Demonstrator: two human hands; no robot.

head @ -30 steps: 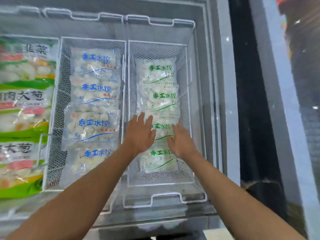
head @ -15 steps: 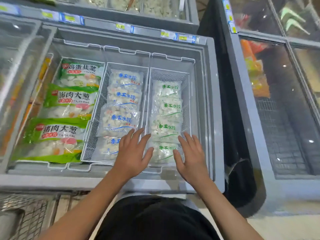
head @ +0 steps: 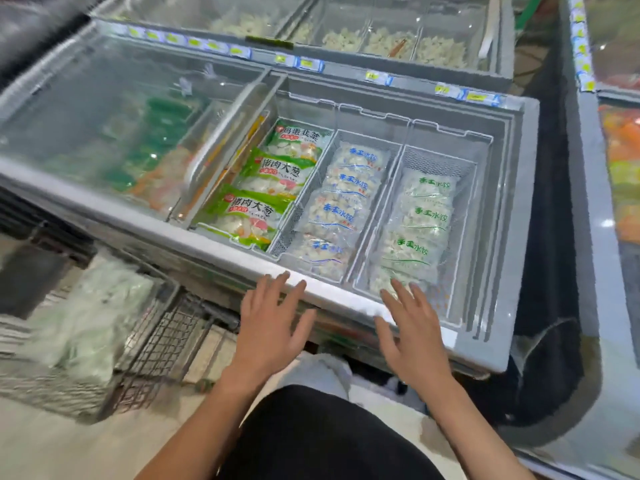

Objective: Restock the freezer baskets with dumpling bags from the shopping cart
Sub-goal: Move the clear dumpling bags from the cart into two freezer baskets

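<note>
The open chest freezer holds three wire baskets. The right basket carries clear dumpling bags with green print. The middle basket carries bags with blue print. Green-packaged dumpling bags lie in the left one. My left hand and my right hand hover with spread fingers over the freezer's front rim, holding nothing. At the lower left the wire shopping cart holds blurred pale dumpling bags.
A sliding glass lid covers the freezer's left half. Another freezer stands behind, and one more to the right across a dark gap. My dark clothing fills the bottom centre.
Both hands have drawn back out of the right basket to the freezer's front rim. The view has pulled away and swung left, bringing the shopping cart into sight.
</note>
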